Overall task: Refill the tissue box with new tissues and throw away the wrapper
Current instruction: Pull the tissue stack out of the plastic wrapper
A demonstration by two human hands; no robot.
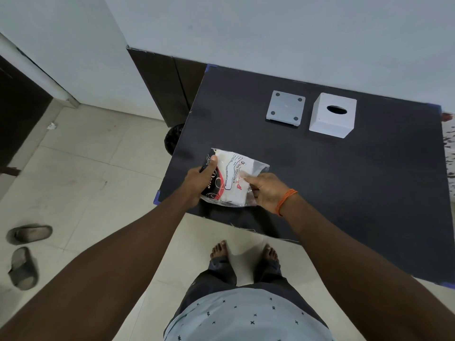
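A plastic-wrapped pack of white tissues (235, 175), printed in black and red, lies near the front left corner of the black table (344, 180). My left hand (199, 179) grips its left side, thumb on top. My right hand (267, 190) pinches the clear wrapper at the pack's right edge. Further back on the table stands the white cube tissue box (331, 119) with its oval slot facing up. Its grey base plate (285, 108) with several round pads lies flat just left of the box.
A black bin (173, 140) sits on the floor, partly hidden under the table's left edge. Two grey slippers (24, 252) lie on the tiled floor at left. A crumpled scrap (51, 126) lies by the wall. My bare feet stand at the table's front edge.
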